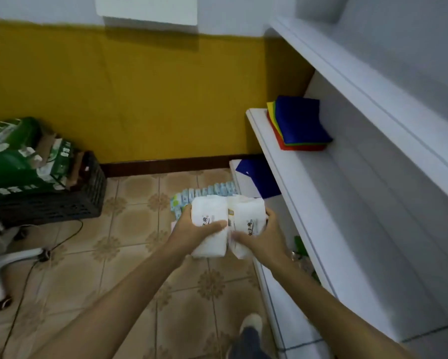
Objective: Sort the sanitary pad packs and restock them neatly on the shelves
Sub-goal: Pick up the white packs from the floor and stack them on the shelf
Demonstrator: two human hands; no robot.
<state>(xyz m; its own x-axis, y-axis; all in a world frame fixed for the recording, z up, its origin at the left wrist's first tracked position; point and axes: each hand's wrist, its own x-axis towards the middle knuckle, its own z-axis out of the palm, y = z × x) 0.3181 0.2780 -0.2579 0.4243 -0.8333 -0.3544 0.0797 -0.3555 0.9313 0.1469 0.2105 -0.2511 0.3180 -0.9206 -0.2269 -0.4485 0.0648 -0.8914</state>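
Packs (209, 224), two, white, soft plastic, small printed logos, side by side

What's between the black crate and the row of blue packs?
Only bare tiled floor lies between the black crate and the row of blue packs, head view.
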